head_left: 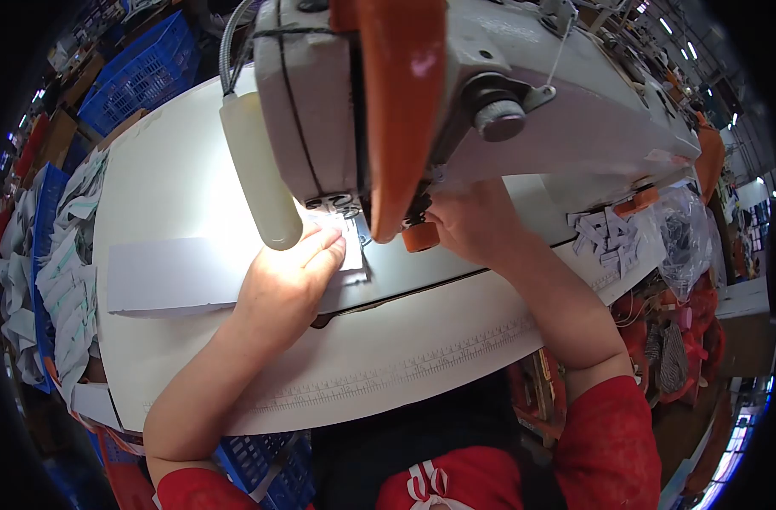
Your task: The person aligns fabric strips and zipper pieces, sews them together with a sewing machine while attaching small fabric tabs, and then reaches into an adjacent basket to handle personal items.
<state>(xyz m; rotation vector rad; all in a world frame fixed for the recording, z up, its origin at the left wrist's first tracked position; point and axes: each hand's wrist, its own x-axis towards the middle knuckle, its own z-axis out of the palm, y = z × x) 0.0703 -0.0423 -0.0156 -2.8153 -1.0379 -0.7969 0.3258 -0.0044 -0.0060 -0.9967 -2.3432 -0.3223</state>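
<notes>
A sewing machine [311, 110] with a white body and an orange front guard [405, 110] stands over the table. My left hand [290, 276] lies flat, fingers stretched forward, on a small white piece [352, 259] beside the needle area. Bright lamp light washes out its fingertips. My right hand [473, 223] is under the machine arm, just right of the needle area and close to an orange knob [420, 237]. Its fingers are curled and partly hidden by the machine, so what they hold, if anything, is not visible.
A white card or board [171, 276] lies left of my left hand. Small grey-white labels [605, 242] are piled at right near a clear plastic bag [684, 234]. Cut fabric pieces [69, 255] hang at left by a blue crate [141, 72]. A printed ruler [388, 365] runs along the front edge.
</notes>
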